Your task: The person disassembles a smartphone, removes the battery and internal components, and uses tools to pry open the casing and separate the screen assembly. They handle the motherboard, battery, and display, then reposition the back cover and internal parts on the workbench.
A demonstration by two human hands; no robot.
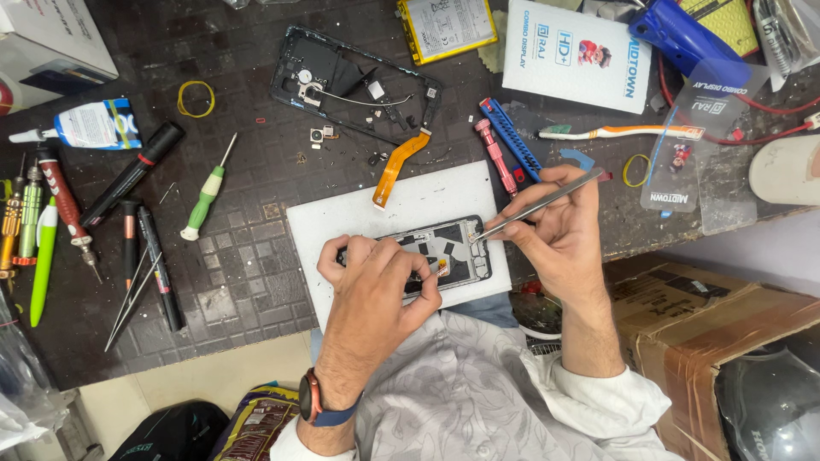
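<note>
Cluttered dark workbench (239, 282), white mat (342, 222) near its front edge.
Left hand (376, 286) gripped the opened black phone frame (457, 248); right hand (559, 226) pinched silver metal tweezers (538, 203) at its right end.

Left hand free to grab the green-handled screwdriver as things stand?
Probably not right away. The left hand is pressed on the opened phone on the white mat. The green-handled screwdriver lies off to its left with bare bench between, so the path itself looks open.

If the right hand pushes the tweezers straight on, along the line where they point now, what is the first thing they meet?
The right hand aims the tweezers down-left. Their tips are already at the top right corner of the opened phone frame, so they would likely meet that corner's small parts first. Actual contact is unclear.
</note>
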